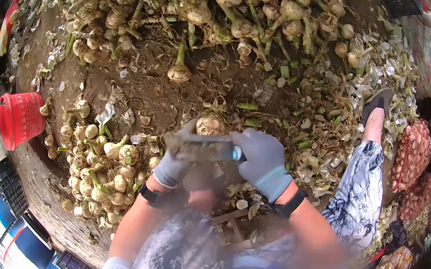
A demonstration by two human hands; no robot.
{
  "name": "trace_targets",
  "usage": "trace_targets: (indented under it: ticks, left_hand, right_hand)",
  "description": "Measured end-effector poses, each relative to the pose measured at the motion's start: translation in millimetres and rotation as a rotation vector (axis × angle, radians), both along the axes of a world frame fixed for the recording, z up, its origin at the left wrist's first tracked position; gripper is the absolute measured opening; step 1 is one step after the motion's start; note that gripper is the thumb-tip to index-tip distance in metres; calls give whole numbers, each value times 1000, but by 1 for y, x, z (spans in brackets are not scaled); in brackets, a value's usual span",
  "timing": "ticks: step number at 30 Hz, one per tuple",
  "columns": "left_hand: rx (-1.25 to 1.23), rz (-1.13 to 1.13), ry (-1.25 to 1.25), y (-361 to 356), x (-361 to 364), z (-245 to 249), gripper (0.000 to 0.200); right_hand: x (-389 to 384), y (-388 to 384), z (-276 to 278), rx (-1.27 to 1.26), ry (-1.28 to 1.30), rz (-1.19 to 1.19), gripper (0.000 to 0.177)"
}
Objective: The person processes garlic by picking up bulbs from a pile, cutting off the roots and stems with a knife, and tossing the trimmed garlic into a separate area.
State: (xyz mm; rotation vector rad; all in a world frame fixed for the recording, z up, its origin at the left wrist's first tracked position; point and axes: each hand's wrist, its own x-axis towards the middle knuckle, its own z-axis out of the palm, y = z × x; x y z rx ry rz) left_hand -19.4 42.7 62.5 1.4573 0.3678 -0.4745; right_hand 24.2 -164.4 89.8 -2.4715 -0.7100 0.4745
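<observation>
My right hand (263,158), in a grey glove, is closed around the handle of a knife. The knife's broad, dirt-smeared blade (199,150) points left and crosses in front of my left hand. A garlic bulb (210,126), root side up, sits just beyond the blade, gripped by my gloved left hand (173,166). The blade hides part of the left fingers and the bulb's lower side. Left of my left hand lies a heap of trimmed garlic bulbs (118,182). A single garlic bulb with its stem (179,72) rests on the soil ahead.
A large pile of untrimmed garlic (200,12) spans the far side. Cut stems and dry skins (314,144) litter the ground to the right. A red bucket (20,119) and black crates (10,184) stand left; filled red mesh sacks (413,155) stand right.
</observation>
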Motion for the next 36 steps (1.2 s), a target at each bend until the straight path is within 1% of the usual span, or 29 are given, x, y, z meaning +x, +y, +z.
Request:
trace_targets:
  ticks: [1,2,3,5,7,9,10,12,13,15,16,17,18,19,20,21,22,23,25,26,27,29,30,31,32,33,34,35,36]
  left_hand:
    - [124,-34,-161,-1,-5,-1,60]
    - [54,-2,-59,0,-12,3,58]
    - [53,-4,-59,-2,-12,9,58]
    - [-263,120,133,-4,-13,16,56]
    - [-227,109,196,1,-16,10,57]
    - [-171,90,31,2,-18,10,60]
    - [-174,86,33,0,-13,13,60]
    - [-215,-62,165,-4,2,29,64]
    - [-347,-74,183,-8,1,42,74]
    - [-389,-68,76,-13,0,43,71]
    - [-388,-63,80,-14,1,43,71]
    - [-255,-87,94,-16,4,43,63]
    - [-123,-115,102,-18,9,43,56]
    - [-122,-120,97,-19,10,40,56]
    - [229,-298,-236,-20,10,33,46]
    - [581,-467,-571,-23,8,26,37]
    - [653,-472,-696,-29,9,21,24]
    - [654,-476,-701,-29,7,22,24]
    - [781,-706,-799,-26,5,32,20]
    - [825,-722,-760,-24,-3,38,19]
    - [833,-726,-768,-18,-11,47,19]
    - [866,-631,-812,3,-31,64,19]
    - [887,-632,-677,18,-52,75,20]
    - [904,-636,-543,33,-68,84,21]
    - [909,-648,-542,47,-76,84,21]
    - [855,-650,-451,58,-81,87,21]
    - [798,-648,-355,65,-87,92,22]
    - [696,-505,-341,61,-88,86,18]
    - [494,-265,-123,49,-81,82,13]
  right_hand:
    - [-2,-1,2,-4,4,-4,32]
    - [-4,0,4,-60,-18,6,32]
    - [-6,0,5,-115,-41,16,33]
    - [-8,0,3,-101,-54,-1,32]
    - [-9,0,4,-85,-69,-21,31]
    - [-9,-3,6,-102,25,-16,29]
    - [-9,-5,3,-105,27,-20,29]
    - [-5,-13,-12,-116,197,-261,20]
    - [0,-20,-18,-118,200,-270,20]
    - [5,-32,-30,-384,412,-272,15]
    - [-1,-37,-36,-313,401,-325,15]
    - [-5,-40,-39,-314,400,-324,15]
    - [-5,-41,-37,-189,442,-411,15]
    - [-5,-40,-34,-60,483,-498,15]
    - [-4,-38,-30,-56,478,-503,15]
    - [-1,-29,-16,-11,473,-445,16]
    - [2,-21,-5,33,465,-386,16]
    - [4,-15,3,37,461,-390,16]
    - [7,-6,13,66,390,-224,17]
    - [9,-7,1,-167,423,-179,18]
    - [4,-14,-3,-158,415,-182,18]
    - [-5,-30,-6,-320,576,5,20]
    - [-18,-37,-3,-327,535,-1,20]
    - [-30,-46,-8,-322,539,-13,20]
    - [-42,-53,-22,-307,550,-197,20]
    - [-47,-49,-27,-284,567,-363,22]
    - [-50,-46,-32,-193,628,-381,26]
    - [-55,-39,-34,-184,638,-375,26]
    - [-56,-30,-32,44,662,-407,28]
